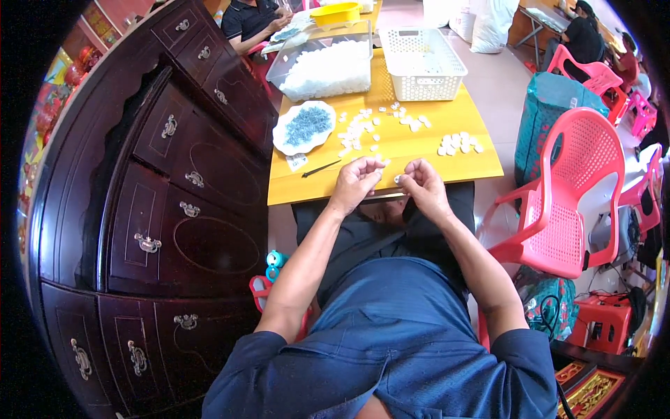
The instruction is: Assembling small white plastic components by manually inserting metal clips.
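Pinching a small pale round piece (pixel 398 179) between thumb and index finger, the right hand (pixel 423 187) hovers over the near edge of the yellow tabletop (pixel 474 115). The left hand (pixel 359 183) is just beside it, apart from it, with thumb and fingers drawn close together and the other fingers curled; something whitish shows at its fingertips, but whether it is gripped there or lies on the surface behind, I cannot tell.

Beyond the hands, loose white pieces (pixel 356 133) lie scattered over the middle of the tabletop, and a separate cluster of white ovals (pixel 459 144) sits toward the right edge. To the left, a scalloped white dish (pixel 280 138) holds a heap of small translucent blue-grey parts (pixel 307 127). Just below the dish lies a small pale card (pixel 296 161), and near it a thin dark tool (pixel 321 170) points toward the left hand.

Farther back, a clear bin (pixel 277 66) heaped with white bits (pixel 328 70) stands beside a white perforated basket (pixel 427 89). Behind the bin are a yellow basin (pixel 336 13) and a co-worker (pixel 244 22) in a dark shirt. A dark wooden cabinet (pixel 216 230) fills the left side; at the right, a pink plastic chair (pixel 562 237) stands near a teal bag (pixel 551 112).
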Tool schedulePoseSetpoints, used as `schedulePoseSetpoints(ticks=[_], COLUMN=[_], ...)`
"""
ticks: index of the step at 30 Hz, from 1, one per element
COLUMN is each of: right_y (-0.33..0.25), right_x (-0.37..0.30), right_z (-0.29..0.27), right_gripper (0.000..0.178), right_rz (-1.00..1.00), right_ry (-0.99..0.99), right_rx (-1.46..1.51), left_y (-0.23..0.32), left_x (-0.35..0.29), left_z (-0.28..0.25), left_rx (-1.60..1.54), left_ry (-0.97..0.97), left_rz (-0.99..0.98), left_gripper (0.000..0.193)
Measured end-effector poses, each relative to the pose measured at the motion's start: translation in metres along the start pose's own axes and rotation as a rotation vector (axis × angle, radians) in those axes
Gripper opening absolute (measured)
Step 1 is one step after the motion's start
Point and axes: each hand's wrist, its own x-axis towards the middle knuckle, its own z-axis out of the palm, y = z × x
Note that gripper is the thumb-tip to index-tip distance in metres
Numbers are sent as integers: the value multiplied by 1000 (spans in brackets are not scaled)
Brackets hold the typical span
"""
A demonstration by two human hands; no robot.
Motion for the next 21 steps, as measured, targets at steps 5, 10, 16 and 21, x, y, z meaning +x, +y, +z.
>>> schedulePoseSetpoints(ticks=[5, 10, 16, 21], right_y=[6, 4, 10, 9], right_x=[2, 1, 1, 0], right_z=[-6, -2, -2, -1], right_gripper=[17, 14, 12, 12], right_rz=[35, 21, 18, 21], right_ry=[20, -6, -54, -65], right_rx=[-51, -21, -30, -58], left_y=[-1, -8, -4, -7], left_x=[2, 4, 2, 3], left_z=[2, -6, -5, -7], left_rx=[-22, 7, -11, -35], left_ry=[-18, 5, -18, -88], left_rz=[62, 16, 31, 59], left_gripper=[16, 21, 19, 25])
